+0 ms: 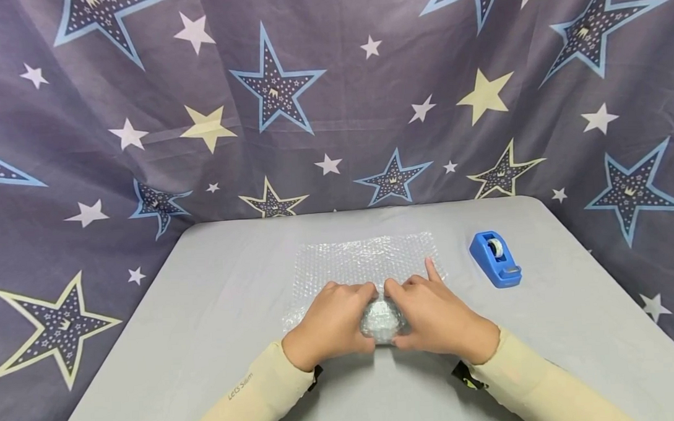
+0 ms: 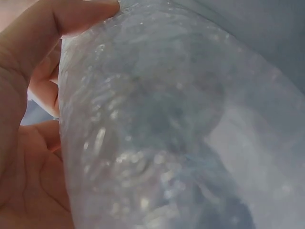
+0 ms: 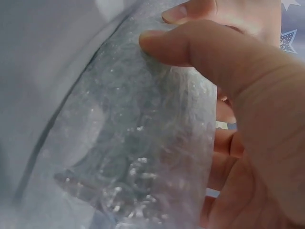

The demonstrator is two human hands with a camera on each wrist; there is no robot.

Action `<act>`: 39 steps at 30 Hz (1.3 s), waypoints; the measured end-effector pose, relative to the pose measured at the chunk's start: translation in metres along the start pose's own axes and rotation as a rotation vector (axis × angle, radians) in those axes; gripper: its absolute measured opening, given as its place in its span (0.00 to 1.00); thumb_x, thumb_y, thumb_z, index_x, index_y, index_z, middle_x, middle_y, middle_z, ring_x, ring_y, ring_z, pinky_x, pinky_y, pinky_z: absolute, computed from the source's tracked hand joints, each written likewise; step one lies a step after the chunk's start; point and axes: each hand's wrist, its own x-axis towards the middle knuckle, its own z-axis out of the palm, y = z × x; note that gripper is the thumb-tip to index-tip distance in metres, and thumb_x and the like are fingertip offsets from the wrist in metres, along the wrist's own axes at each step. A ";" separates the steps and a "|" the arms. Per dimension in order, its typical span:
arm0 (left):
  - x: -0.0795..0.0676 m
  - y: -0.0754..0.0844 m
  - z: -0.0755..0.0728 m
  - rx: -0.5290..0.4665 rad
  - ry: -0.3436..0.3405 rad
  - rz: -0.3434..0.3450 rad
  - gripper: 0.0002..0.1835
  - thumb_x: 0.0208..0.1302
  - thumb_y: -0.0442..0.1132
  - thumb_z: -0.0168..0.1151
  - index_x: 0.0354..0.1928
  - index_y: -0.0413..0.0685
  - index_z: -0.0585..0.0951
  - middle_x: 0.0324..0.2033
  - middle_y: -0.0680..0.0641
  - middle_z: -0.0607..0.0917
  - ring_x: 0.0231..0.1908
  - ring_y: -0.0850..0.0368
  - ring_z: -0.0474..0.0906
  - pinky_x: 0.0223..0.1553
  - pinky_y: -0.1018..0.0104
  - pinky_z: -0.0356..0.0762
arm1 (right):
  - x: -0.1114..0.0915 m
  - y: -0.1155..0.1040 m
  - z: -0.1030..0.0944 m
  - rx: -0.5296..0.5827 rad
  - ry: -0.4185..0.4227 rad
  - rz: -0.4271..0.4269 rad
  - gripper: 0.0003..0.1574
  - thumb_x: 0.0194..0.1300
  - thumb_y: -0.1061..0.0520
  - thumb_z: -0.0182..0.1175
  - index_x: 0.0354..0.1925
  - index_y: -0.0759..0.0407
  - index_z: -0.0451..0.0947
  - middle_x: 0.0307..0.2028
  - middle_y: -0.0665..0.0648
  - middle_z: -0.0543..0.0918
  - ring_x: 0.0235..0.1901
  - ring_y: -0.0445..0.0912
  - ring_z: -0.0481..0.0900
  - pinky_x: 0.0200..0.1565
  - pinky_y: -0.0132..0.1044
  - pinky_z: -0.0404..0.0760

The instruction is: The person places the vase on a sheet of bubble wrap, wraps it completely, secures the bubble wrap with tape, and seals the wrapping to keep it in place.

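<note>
A rounded, clear, greenish-looking bundle in bubble wrap (image 1: pixel 382 320) lies on the table between both hands. What the wrap encloses is too blurred to tell. From the left, my left hand (image 1: pixel 338 319) grips it with curled fingers, its thumb on the near side. My right hand (image 1: pixel 438 318) holds the opposite side the same way, with one finger sticking out away from it. Beyond the hands the flat part of the bubble wrap sheet (image 1: pixel 366 256) spreads over the table. Both wrist views show the layered wrap (image 2: pixel 143 119) close up, with thumb and fingers against its surface.
A blue tape dispenser (image 1: pixel 496 260) with a roll of tape stands to the right of the sheet. The grey-white table (image 1: pixel 223 301) has rounded far corners. Behind it hangs a dark curtain (image 1: pixel 344 111) printed with stars.
</note>
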 end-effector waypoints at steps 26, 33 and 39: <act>0.001 0.001 -0.002 -0.038 -0.074 -0.051 0.32 0.35 0.51 0.78 0.48 0.55 0.80 0.37 0.59 0.89 0.33 0.65 0.83 0.39 0.59 0.75 | -0.003 -0.012 -0.006 -0.143 0.047 -0.065 0.55 0.33 0.33 0.84 0.58 0.56 0.81 0.51 0.51 0.85 0.53 0.51 0.82 0.68 0.68 0.66; 0.000 0.001 -0.002 -0.025 -0.093 -0.074 0.34 0.36 0.51 0.78 0.51 0.55 0.79 0.41 0.58 0.89 0.38 0.63 0.85 0.40 0.59 0.72 | -0.002 -0.014 0.000 -0.138 0.079 -0.072 0.53 0.33 0.37 0.84 0.57 0.57 0.80 0.51 0.53 0.84 0.53 0.51 0.83 0.66 0.64 0.70; -0.001 0.001 -0.003 -0.025 -0.114 -0.088 0.35 0.38 0.51 0.78 0.53 0.53 0.79 0.45 0.56 0.89 0.41 0.61 0.87 0.45 0.56 0.73 | -0.002 -0.014 0.003 -0.134 0.084 -0.068 0.52 0.34 0.38 0.84 0.57 0.56 0.80 0.50 0.52 0.84 0.53 0.50 0.83 0.67 0.63 0.69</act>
